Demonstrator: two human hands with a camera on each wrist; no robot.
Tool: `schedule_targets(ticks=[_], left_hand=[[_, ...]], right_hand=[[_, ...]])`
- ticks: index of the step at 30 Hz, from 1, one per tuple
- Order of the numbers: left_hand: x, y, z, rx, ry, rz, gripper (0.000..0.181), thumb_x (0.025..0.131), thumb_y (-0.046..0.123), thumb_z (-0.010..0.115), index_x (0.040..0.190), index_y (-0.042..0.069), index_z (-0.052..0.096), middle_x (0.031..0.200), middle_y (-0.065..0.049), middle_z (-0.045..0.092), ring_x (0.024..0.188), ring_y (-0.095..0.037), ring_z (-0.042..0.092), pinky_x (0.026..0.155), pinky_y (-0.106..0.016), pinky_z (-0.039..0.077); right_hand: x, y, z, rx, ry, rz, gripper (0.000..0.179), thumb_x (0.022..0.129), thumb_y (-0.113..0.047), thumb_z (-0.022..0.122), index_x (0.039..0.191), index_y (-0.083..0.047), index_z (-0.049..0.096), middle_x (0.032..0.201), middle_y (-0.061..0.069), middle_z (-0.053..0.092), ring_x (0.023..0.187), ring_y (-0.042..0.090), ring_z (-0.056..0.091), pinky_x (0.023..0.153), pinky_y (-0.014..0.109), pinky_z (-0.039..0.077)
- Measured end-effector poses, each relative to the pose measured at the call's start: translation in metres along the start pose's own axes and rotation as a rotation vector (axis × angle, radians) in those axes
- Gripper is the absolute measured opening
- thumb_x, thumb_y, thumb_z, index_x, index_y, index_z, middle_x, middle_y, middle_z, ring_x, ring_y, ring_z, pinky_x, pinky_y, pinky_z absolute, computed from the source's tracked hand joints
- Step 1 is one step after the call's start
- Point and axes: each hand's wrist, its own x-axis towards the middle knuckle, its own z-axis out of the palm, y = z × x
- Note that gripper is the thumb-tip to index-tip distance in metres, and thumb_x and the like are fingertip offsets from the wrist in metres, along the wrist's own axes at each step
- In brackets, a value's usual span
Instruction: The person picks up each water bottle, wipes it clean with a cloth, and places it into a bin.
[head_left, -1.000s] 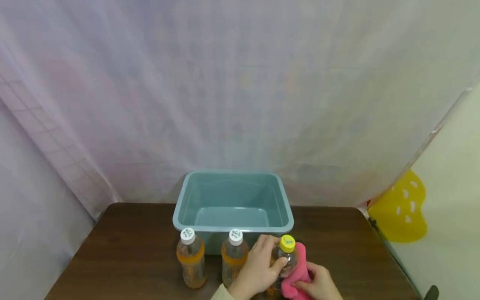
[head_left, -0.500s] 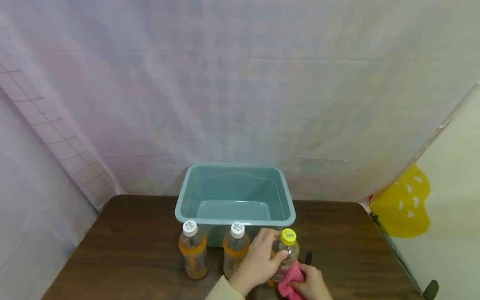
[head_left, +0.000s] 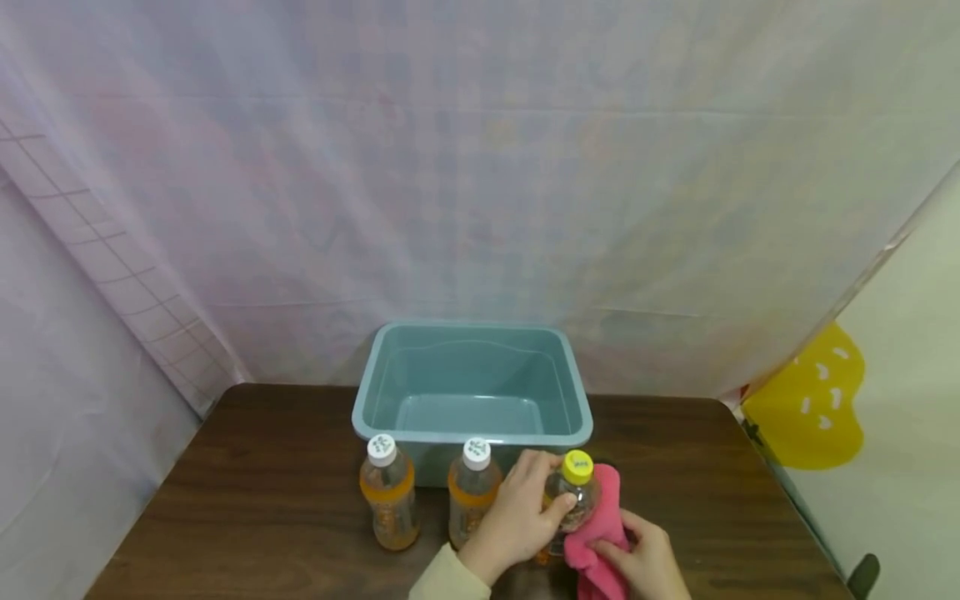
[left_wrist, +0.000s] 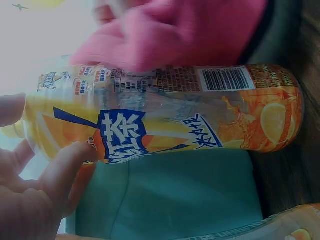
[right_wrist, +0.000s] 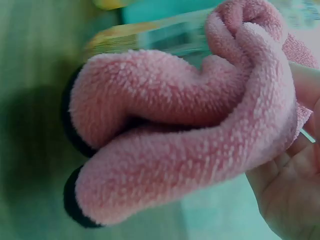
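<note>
Cloth (head_left: 600, 527) has risen along the bottle (left_wrist: 170, 115) since half a second ago. We see the right hand (head_left: 648, 557) pinching the cloth; the left hand (head_left: 517, 515) grips the bottle's shoulder, presumably bracing it against the cloth's push, near the tub (head_left: 472, 437).

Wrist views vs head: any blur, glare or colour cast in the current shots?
Left wrist: fuzzy pink cloth is smeared, upper left washed out by bright light, though the yellow-capped clear plastic bottle shows legible large print. Right wrist: greenish cast, cloth's pile fairly crisp, bottle behind it blurred. Head: fairly even light, small glare spot on the bottle's shoulder.
</note>
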Motion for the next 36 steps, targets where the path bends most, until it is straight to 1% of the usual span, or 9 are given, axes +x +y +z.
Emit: schedule_targets(ticks=[5, 9, 12, 15, 20, 24, 27, 31, 36], left_hand=[[0.000, 0.000, 0.002, 0.031, 0.049, 0.042, 0.035, 0.089, 0.027, 0.057, 0.118, 0.011, 0.049, 0.110, -0.002, 0.050, 0.104, -0.015, 0.052, 0.089, -0.031, 0.044], [0.000, 0.000, 0.003, 0.034, 0.089, 0.080, 0.035, 0.088, 0.023, 0.058, 0.118, 0.009, 0.050, 0.111, -0.003, 0.052, 0.104, -0.016, 0.054, 0.089, -0.030, 0.044], [-0.001, 0.001, 0.003, 0.005, 0.096, 0.071, 0.035, 0.086, 0.020, 0.059, 0.119, 0.009, 0.050, 0.114, -0.004, 0.054, 0.106, -0.016, 0.054, 0.091, -0.029, 0.044], [-0.001, 0.004, 0.005, -0.023, 0.096, 0.044, 0.036, 0.085, 0.021, 0.059, 0.119, 0.010, 0.051, 0.115, -0.003, 0.054, 0.106, -0.015, 0.054, 0.090, -0.029, 0.045], [0.002, 0.010, 0.011, 0.016, 0.119, -0.041, 0.046, 0.083, 0.047, 0.059, 0.115, 0.015, 0.052, 0.109, 0.003, 0.056, 0.099, -0.013, 0.056, 0.081, -0.030, 0.048], [0.004, 0.014, 0.017, 0.101, 0.138, -0.103, 0.055, 0.075, 0.061, 0.060, 0.108, 0.017, 0.052, 0.102, 0.005, 0.053, 0.090, -0.014, 0.057, 0.074, -0.032, 0.049], [0.004, 0.015, 0.019, 0.120, 0.138, -0.103, 0.052, 0.075, 0.055, 0.064, 0.108, 0.017, 0.052, 0.102, 0.000, 0.046, 0.088, -0.016, 0.052, 0.070, -0.031, 0.048], [0.003, 0.014, 0.017, 0.042, 0.142, -0.082, 0.048, 0.075, 0.046, 0.068, 0.113, 0.017, 0.055, 0.103, -0.002, 0.038, 0.092, -0.017, 0.043, 0.073, -0.031, 0.045], [0.001, 0.011, 0.013, 0.022, 0.158, -0.017, 0.051, 0.075, 0.037, 0.070, 0.117, 0.014, 0.052, 0.106, -0.001, 0.045, 0.095, -0.016, 0.046, 0.080, -0.031, 0.045]], right_hand=[[-0.001, -0.022, -0.012, 0.014, 0.071, -0.052, 0.027, 0.063, 0.006, 0.076, 0.088, 0.003, 0.065, 0.072, 0.005, 0.067, 0.059, -0.002, 0.057, 0.047, 0.020, 0.048], [-0.001, -0.029, -0.016, -0.011, 0.125, -0.069, 0.028, 0.063, 0.005, 0.076, 0.089, 0.003, 0.065, 0.073, 0.000, 0.066, 0.061, -0.002, 0.056, 0.048, 0.019, 0.048], [-0.005, -0.030, -0.014, -0.022, 0.147, -0.006, 0.030, 0.065, 0.002, 0.076, 0.092, 0.003, 0.065, 0.075, -0.001, 0.066, 0.063, -0.002, 0.055, 0.051, 0.020, 0.048], [-0.012, -0.030, -0.014, 0.002, 0.169, 0.105, 0.031, 0.067, -0.002, 0.077, 0.095, 0.004, 0.065, 0.075, -0.003, 0.066, 0.062, -0.001, 0.055, 0.051, 0.021, 0.048], [-0.026, -0.028, -0.018, 0.068, 0.227, 0.238, 0.026, 0.068, -0.006, 0.077, 0.091, 0.001, 0.066, 0.064, -0.004, 0.063, 0.052, 0.004, 0.055, 0.045, 0.023, 0.047], [-0.033, -0.028, -0.024, 0.033, 0.209, 0.302, 0.029, 0.070, -0.011, 0.076, 0.093, 0.002, 0.065, 0.060, -0.005, 0.060, 0.050, 0.005, 0.052, 0.044, 0.024, 0.045], [-0.035, -0.027, -0.028, 0.017, 0.193, 0.336, 0.032, 0.071, -0.014, 0.076, 0.095, 0.003, 0.064, 0.061, -0.004, 0.060, 0.051, 0.005, 0.052, 0.046, 0.024, 0.045], [-0.036, -0.026, -0.033, -0.007, 0.206, 0.358, 0.033, 0.071, -0.015, 0.076, 0.097, 0.002, 0.063, 0.061, -0.003, 0.059, 0.051, 0.005, 0.051, 0.046, 0.024, 0.045], [-0.035, -0.026, -0.037, -0.026, 0.197, 0.358, 0.036, 0.072, -0.018, 0.076, 0.100, 0.001, 0.063, 0.066, -0.004, 0.061, 0.054, 0.005, 0.051, 0.048, 0.024, 0.046]])
